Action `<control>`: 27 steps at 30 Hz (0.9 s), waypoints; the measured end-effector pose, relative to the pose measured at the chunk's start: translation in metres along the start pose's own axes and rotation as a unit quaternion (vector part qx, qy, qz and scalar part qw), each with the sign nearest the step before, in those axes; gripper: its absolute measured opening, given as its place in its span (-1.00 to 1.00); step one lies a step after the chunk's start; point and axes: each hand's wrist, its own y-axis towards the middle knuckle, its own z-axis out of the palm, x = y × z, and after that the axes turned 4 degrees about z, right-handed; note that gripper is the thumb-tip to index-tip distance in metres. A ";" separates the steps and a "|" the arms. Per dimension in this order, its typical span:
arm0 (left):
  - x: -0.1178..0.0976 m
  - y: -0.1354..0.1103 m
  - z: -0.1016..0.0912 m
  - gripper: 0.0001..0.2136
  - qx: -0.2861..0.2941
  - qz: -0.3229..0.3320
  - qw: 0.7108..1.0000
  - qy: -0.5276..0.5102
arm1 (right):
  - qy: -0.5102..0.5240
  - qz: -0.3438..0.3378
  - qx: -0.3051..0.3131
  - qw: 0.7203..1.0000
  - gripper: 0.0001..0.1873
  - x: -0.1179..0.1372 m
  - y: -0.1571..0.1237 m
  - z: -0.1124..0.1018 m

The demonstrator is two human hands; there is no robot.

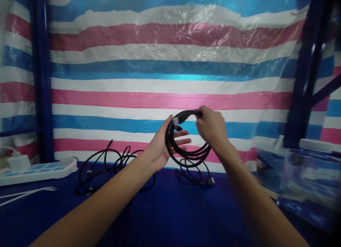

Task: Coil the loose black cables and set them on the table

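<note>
A black cable (186, 153) is wound into several round loops and held up above the blue table (165, 211). My left hand (165, 144) has its palm inside the coil, thumb over the top strands near a pale connector. My right hand (211, 128) pinches the top of the coil from the right. A loose tail of the same cable hangs down to a plug (210, 181) lying on the table.
A second black cable (106, 165) lies tangled on the table to the left. A white power strip (37, 170) with a white charger sits at the far left. A clear plastic jar (311, 183) stands at the right. A striped tarp hangs behind.
</note>
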 end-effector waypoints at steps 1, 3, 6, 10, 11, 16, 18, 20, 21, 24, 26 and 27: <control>-0.007 0.002 0.006 -0.56 0.012 -0.013 1.000 -0.002 | -0.015 -0.008 0.007 1.000 -0.74 0.004 -0.003 0.003; -0.018 0.001 0.013 -0.56 0.038 -0.045 0.998 0.003 | -0.036 -0.018 0.023 0.999 -0.69 0.011 -0.009 0.006; -0.032 -0.007 0.011 -0.47 0.077 -0.060 0.994 0.039 | -0.060 -0.038 0.051 0.996 -0.69 0.018 -0.016 0.008; -0.041 -0.012 -0.001 -0.63 0.123 -0.017 0.977 0.171 | -0.060 -0.074 0.077 0.992 -0.73 0.026 -0.018 0.007; -0.042 -0.012 -0.004 -0.71 0.131 -0.015 0.969 0.207 | -0.060 -0.090 0.083 0.991 -0.75 0.026 -0.018 0.006; -0.049 -0.003 -0.026 -0.80 0.171 -0.007 0.926 0.335 | 0.175 -0.209 0.267 0.924 -0.74 0.020 -0.015 -0.006; -0.050 0.003 -0.035 -0.80 0.184 0.047 0.904 0.383 | 0.292 -0.194 0.374 0.859 -0.71 0.018 -0.015 -0.012; -0.047 0.009 -0.042 -0.84 0.184 0.103 0.891 0.403 | 0.308 -0.159 0.404 0.846 -0.70 0.018 -0.016 -0.014; -0.044 0.012 -0.044 -0.82 0.178 0.119 0.893 0.395 | 0.302 -0.141 0.390 0.858 -0.69 0.019 -0.016 -0.014; -0.034 0.018 -0.046 -0.64 0.140 0.142 0.930 0.307 | 0.322 -0.052 0.277 0.904 -0.72 0.021 -0.015 -0.006; -0.028 0.020 -0.041 -0.65 0.096 0.157 0.961 0.208 | 0.381 0.029 0.188 0.905 -0.84 0.020 -0.013 0.000; -0.025 0.020 -0.037 -0.71 0.073 0.163 0.972 0.151 | 0.405 0.058 0.156 0.899 -0.88 0.020 -0.012 0.002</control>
